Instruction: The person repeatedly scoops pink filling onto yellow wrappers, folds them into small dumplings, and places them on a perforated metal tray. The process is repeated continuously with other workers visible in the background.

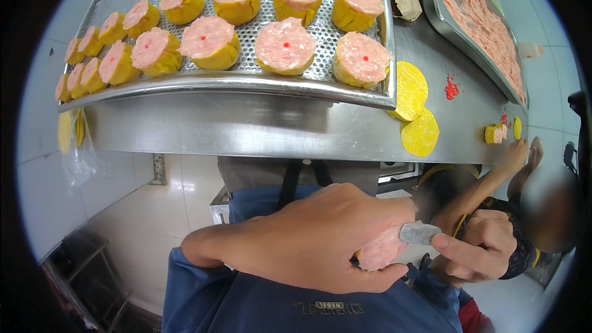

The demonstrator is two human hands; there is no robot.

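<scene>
Snugly, the left hand [308, 234] wraps a dumpling [383, 251] held before the torso, near the steel table's [240, 120] front edge. Its pale pink filling looks moist and slightly uneven, with a sliver of yellow wrapper showing beside the palm. The back of this hand faces up, thumb stretched along the nearer side. From the right, the right hand [478, 251] pinches a flat metal spreader [419, 233], its blade touching the filling. Beyond, red-dotted dumplings [285, 45] line a perforated tray [246, 83], beside loose yellow wrappers [420, 132].
</scene>
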